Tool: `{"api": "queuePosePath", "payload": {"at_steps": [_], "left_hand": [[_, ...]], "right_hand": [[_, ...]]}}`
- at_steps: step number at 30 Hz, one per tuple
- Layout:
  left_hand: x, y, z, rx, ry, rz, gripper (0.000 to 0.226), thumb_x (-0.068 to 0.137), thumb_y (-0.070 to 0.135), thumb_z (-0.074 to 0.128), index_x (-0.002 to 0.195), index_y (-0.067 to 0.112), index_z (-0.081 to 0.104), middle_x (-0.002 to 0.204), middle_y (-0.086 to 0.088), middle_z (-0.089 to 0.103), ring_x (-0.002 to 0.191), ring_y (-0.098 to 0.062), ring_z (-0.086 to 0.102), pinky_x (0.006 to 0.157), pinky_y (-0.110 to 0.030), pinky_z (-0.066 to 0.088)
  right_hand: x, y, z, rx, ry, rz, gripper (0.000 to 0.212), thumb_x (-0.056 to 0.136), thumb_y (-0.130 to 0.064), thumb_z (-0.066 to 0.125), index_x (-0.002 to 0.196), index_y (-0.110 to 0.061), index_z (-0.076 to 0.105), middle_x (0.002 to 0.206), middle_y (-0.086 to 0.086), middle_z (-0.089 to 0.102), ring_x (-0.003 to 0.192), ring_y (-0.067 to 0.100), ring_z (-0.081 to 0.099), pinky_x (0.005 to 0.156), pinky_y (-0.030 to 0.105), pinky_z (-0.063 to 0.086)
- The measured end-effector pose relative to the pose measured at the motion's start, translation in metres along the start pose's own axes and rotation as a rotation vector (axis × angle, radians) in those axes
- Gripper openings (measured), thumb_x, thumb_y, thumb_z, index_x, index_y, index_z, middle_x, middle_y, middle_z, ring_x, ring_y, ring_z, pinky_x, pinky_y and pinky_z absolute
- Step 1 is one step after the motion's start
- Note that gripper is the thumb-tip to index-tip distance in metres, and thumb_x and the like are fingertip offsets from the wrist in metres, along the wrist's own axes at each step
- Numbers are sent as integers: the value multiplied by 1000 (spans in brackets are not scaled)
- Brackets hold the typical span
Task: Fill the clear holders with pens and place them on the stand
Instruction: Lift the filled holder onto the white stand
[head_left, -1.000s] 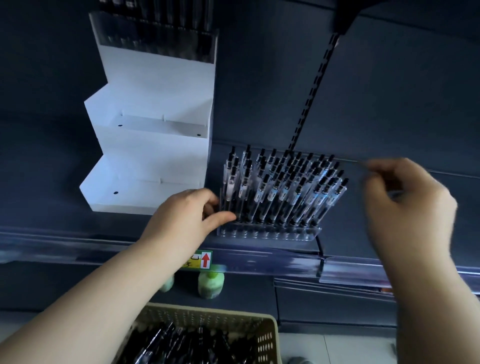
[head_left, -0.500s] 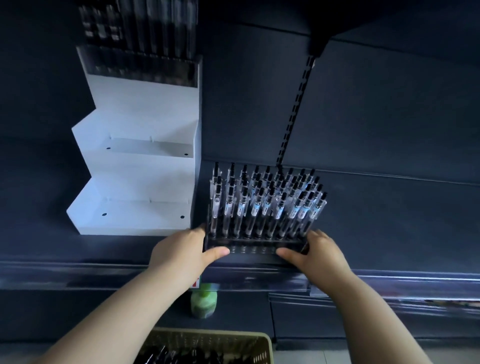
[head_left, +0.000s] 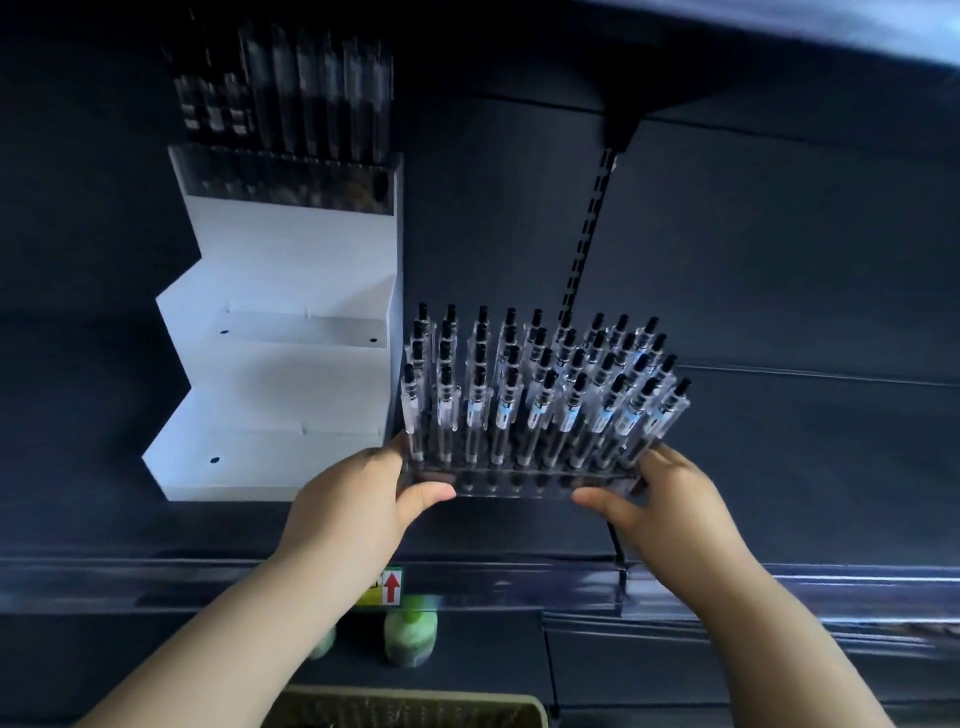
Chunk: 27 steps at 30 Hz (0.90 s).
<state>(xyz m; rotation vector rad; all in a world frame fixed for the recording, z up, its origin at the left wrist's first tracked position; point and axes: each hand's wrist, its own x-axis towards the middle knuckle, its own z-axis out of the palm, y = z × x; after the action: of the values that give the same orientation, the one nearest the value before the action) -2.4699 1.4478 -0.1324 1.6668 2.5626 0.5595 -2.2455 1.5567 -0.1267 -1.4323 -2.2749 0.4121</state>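
A clear holder (head_left: 514, 480) full of several upright clear pens (head_left: 540, 395) with black tips is held just right of the white stepped stand (head_left: 280, 374). My left hand (head_left: 358, 499) grips the holder's left end, thumb on its front edge. The right end sits in the grip of my right hand (head_left: 660, 499). The holder appears raised off the dark shelf. The stand's top tier carries another clear holder (head_left: 285, 179) with pens; its two lower steps are bare.
The dark shelf (head_left: 779, 467) runs right of the holder, with a slotted upright (head_left: 587, 234) behind it. A clear price rail (head_left: 519, 582) edges the shelf front. Below are green bottles (head_left: 410, 636) and a woven basket (head_left: 415, 706).
My right hand came down from the pens to take the holder's right end. Both hands now hold the holder, which looks lifted slightly; the view has tilted upward.
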Motion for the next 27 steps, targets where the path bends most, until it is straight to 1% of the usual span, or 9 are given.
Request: {"api": "queuePosePath", "payload": {"at_steps": [7,10,12,14,17,19,22,25,27], "left_hand": [[-5,-13,-36,108,-23,-38,54,79,72,37,67,20,34,64,6,44,55,-8,39,47,-24,25],[-6,-24,-55,127,-24,-55,53,80,71,38,69,20,36,65,7,44,56,-7,40,47,-24,26],[-5,-34,-68,113,-28,-59,52,80,71,39,69,21,38,66,7,45,58,-7,42,48,-23,28],[-2,-44,-81,90,-40,-62,50,79,71,40,70,22,41,66,8,46,57,-7,43,49,-24,30],[7,-60,-103,61,-17,-64,48,79,68,43,68,22,42,63,7,45,55,-9,41,50,-25,31],[17,-68,-117,62,8,-62,47,80,65,46,66,21,41,62,6,45,54,-10,40,49,-26,30],[35,-81,-135,56,46,-57,48,81,63,49,64,19,37,61,4,44,54,-11,38,48,-27,29],[51,-94,-148,60,85,-39,49,80,62,50,63,19,35,63,4,42,54,-9,37,47,-25,26],[63,-106,-154,53,114,-26,49,81,61,52,62,20,34,63,5,39,54,-8,35,47,-24,24]], "right_hand": [[0,-31,-15,-55,-7,-113,54,51,-80,35,63,-28,30,75,-12,42,67,2,39,51,13,27],[3,-49,-15,-81,-51,-134,56,50,-81,31,65,-28,32,76,-15,40,72,5,39,52,14,29],[8,-62,-12,-108,-58,-149,62,49,-82,29,72,-25,38,79,-15,39,80,9,41,54,17,31],[13,-76,-9,-124,-48,-157,75,51,-81,32,92,-22,52,87,-13,43,85,11,45,59,18,34],[25,-101,-9,-128,-14,-182,87,54,-79,33,110,-15,55,93,-5,48,82,11,44,63,21,34],[35,-117,-11,-124,-7,-205,76,56,-79,33,99,-18,52,98,0,53,78,11,44,56,21,34],[53,-140,-15,-93,-23,-216,62,58,-79,36,82,-21,41,87,-1,49,66,9,46,48,18,33],[70,-160,-18,-93,-2,-217,67,66,-76,44,91,-14,49,78,-2,51,64,12,52,51,28,43],[82,-173,-16,-128,-11,-228,68,65,-77,41,82,-11,46,71,1,52,60,15,53,52,31,48]]}}
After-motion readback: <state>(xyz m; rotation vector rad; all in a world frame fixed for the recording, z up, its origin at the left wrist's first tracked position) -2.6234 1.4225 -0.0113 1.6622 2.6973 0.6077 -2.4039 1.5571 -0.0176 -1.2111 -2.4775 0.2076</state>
